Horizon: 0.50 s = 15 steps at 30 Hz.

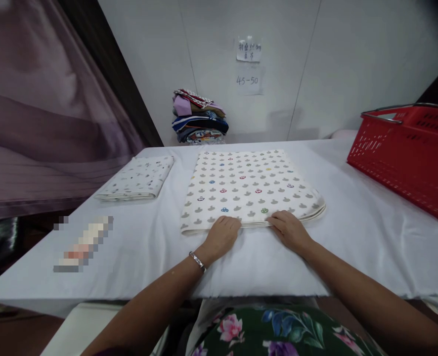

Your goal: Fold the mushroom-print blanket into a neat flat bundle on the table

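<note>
Because the person stands or sits close up against the table (352,257), with a green flowered garment (256,331) just below its near edge, both forearms can reach forward at a slant and meet the work squarely. The left hand (222,237), with a bracelet (197,262) at its wrist, and the right hand (291,231) are set a little apart, curled at the near edge of a folded cloth (246,185). Fingertips touch that edge; whether they pinch the layers or only press on them, I cannot tell, since the undersides are hidden. Such a placing probably keeps the stacked layers even, for the edge between the hands runs nearly straight, while the right near corner shows several plies.

The cloth, white with small grey and coloured motifs, lies flat in front of the person, likely so that both hands reach it equally. To the left, a pixelated item (81,244) lies on the table, and beyond it a smaller folded cloth (139,178) lies apart, presumably to avoid mixing the two. A red basket (408,163) stands at the right, seemingly beside the working area rather than in it. Farther back, a pile of fabrics (199,118) rises beyond the table's far edge, near the wall (323,74), where two papers (250,80) hang at a readable height.
</note>
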Motion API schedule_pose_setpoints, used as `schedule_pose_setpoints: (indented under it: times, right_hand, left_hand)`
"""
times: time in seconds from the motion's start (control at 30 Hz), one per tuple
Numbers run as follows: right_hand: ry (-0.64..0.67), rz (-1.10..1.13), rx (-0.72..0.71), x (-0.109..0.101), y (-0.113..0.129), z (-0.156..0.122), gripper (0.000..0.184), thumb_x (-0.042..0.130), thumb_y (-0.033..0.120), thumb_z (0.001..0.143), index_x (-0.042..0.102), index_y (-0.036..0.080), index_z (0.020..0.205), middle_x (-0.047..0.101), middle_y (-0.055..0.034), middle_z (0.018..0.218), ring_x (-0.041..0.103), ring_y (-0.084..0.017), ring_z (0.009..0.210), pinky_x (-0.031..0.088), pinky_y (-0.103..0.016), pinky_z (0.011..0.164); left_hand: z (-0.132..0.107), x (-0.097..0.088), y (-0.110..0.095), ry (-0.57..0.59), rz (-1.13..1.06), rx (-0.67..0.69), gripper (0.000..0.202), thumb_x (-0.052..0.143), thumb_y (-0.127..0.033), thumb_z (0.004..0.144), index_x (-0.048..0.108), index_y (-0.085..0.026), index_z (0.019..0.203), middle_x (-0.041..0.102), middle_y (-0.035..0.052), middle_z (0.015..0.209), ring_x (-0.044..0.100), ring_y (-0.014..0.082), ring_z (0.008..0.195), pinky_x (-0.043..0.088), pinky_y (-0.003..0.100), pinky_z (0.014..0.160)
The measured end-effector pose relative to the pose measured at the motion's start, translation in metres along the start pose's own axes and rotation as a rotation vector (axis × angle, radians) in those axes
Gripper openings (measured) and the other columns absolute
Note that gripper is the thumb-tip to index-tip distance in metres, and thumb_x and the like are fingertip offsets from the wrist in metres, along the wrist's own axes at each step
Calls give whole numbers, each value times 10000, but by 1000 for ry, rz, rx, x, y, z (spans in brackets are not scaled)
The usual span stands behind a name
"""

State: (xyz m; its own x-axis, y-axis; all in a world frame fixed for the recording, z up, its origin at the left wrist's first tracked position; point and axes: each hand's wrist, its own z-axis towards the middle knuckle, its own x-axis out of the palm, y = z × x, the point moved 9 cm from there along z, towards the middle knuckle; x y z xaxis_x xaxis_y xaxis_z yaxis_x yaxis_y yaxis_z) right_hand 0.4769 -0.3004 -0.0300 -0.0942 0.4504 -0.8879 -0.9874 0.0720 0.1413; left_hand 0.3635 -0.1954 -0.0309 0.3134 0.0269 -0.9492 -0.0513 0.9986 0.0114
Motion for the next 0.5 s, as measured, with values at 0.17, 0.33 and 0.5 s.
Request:
schedule_pose_setpoints:
  times: [0.17, 0.33, 0.5]
  right_hand:
    - [-9, -14, -20, -4, 1, 0, 223, 413, 181, 920, 617, 165, 1007, 610, -87, 923, 512, -193, 843, 403, -311, 710]
    - [-12, -28, -42, -10, -3, -2, 221, 417, 194, 924, 625, 174, 998, 613, -79, 915, 510, -188, 816, 388, -313, 701]
    - [52, -15, -54, -5, -2, -3, 237, 406, 197, 926, 628, 173, 1005, 612, -87, 909, 510, -195, 835, 394, -310, 696]
  left_hand:
    - [6, 2, 3, 67, -44, -89, 357, 425, -28, 759, 508, -185, 1068, 602, 58, 979, 535, 205, 913, 420, 354, 790]
    - [11, -1, -4, 111, -67, -77, 303, 413, -56, 797, 543, -200, 1030, 586, 50, 982, 517, 201, 911, 418, 349, 788]
    - [11, 2, -5, 141, -76, -64, 255, 429, -75, 807, 554, -200, 991, 580, 47, 956, 508, 204, 910, 418, 349, 787]
